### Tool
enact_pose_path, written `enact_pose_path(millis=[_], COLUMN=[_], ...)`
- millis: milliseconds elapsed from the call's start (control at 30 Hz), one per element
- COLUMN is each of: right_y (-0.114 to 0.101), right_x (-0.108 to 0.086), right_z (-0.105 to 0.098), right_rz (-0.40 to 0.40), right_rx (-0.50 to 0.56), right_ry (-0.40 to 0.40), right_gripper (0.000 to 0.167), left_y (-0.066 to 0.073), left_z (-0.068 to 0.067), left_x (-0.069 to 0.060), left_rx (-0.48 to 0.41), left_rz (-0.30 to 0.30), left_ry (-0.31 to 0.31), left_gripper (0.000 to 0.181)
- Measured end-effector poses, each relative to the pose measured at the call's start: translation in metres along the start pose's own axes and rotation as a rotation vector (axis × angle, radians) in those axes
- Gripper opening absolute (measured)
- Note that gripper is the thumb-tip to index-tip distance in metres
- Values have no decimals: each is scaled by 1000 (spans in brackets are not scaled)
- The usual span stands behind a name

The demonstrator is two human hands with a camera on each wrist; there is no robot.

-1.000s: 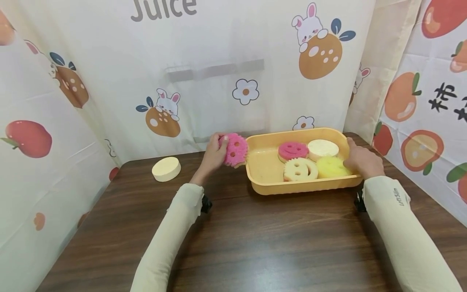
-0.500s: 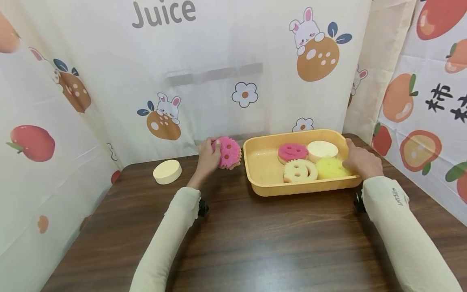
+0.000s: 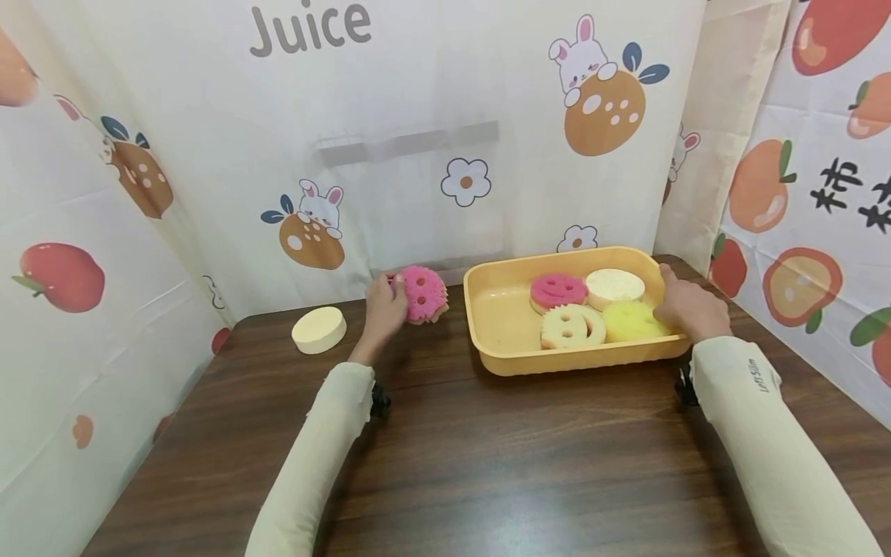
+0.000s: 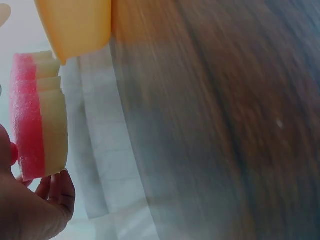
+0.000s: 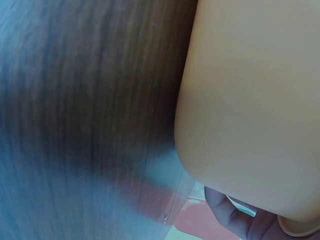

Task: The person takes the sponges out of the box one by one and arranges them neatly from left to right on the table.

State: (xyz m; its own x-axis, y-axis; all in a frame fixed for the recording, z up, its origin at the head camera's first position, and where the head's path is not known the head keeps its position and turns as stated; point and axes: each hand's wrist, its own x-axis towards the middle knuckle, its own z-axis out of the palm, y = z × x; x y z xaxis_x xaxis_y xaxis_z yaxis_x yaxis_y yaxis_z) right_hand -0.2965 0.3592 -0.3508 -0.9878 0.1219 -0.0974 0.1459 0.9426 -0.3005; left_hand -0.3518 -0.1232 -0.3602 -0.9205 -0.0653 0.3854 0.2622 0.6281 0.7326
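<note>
My left hand (image 3: 383, 311) pinches a pink scalloped smiley sponge (image 3: 427, 295) by its left edge, just left of a yellow tray (image 3: 503, 321). In the left wrist view the sponge (image 4: 41, 115) stands on edge, its pink layer backed by a cream one, with fingertips (image 4: 62, 192) against its lower end. The right end of the tray is gripped by my right hand (image 3: 696, 309). The right wrist view has its fingers (image 5: 225, 212) along the tray's outer wall (image 5: 250, 110); the rim hides part of them.
Inside the tray's right half lie a pink smiley sponge (image 3: 559, 291), a white round one (image 3: 616, 285), a cream smiley one (image 3: 574, 326) and a yellow one (image 3: 633, 320). A cream round sponge (image 3: 319, 330) lies left on the dark wooden table (image 3: 473, 464). Printed curtains (image 3: 404, 93) border the back and sides.
My left hand has carried the pink smiley sponge leftward, away from the tray's left edge. My right hand stays on the tray, and the sponges inside have not moved.
</note>
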Motion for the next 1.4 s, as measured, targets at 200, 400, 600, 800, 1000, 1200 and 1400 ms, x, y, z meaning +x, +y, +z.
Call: enact_pose_path(millis=[200,400,600,800,1000,1200,1400], right_y=[0,-1,-1,-1,-1,-2,-2], right_x=[-1,0,0,-1,-2,-2,-2], right_z=[0,1,1,0,-1,-1,0], right_rz=[-4,-7,-3,0,1,6,9], right_rx=[-5,-8,-8,-10,-12,-9,-4], right_ry=[6,5,9,10,7,11,6], right_gripper=[85,85,86,86,86,85,86], left_y=[-12,-21,-25,-28,-31,-33,-33], left_z=[-3,-8,-15,-20,-24,-26,-30], left_x=[1,2,2,2,1,0,-2], left_rx=[32,96,149,185,235,293,328], left_rz=[-27,-40,-56,-95,-128,-169,-194], left_ry=[18,17,33,9,-6,-50,-73], left_gripper=[38,39,41,43,42,44,45])
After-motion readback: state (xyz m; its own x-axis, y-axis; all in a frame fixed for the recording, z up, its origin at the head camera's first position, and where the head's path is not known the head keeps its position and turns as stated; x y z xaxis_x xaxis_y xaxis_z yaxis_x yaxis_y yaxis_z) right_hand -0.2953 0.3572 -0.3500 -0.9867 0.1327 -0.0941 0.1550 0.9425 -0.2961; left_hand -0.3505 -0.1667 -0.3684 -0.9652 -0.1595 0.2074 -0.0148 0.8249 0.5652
